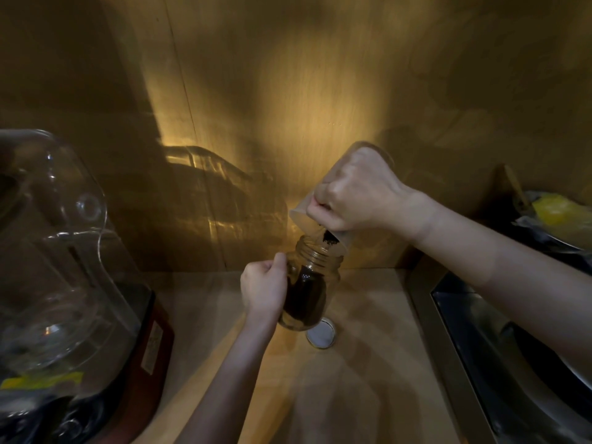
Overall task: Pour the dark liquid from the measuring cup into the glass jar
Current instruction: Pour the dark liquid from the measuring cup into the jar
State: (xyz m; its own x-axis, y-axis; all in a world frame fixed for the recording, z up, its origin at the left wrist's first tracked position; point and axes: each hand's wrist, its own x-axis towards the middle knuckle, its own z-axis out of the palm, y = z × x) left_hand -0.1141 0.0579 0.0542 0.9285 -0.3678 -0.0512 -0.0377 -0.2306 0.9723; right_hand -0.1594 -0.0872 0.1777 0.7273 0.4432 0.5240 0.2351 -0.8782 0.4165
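The right hand (355,193) is gripping the measuring cup (320,200), tipping it over the glass jar (312,283), which the left hand (264,288) is clasping on the desk (368,363), dark liquid (306,298) collecting inside.

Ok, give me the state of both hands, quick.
Left hand: closed around the side of the glass jar.
Right hand: closed on the measuring cup, tipped over the jar's mouth.

Left hand (263,288) covers the near-left wall of the clear glass jar (309,283); right hand (355,193) masks the translucent plastic measuring cup's (301,213) handle; clear domed appliance cover (48,251) cut off at left edge.
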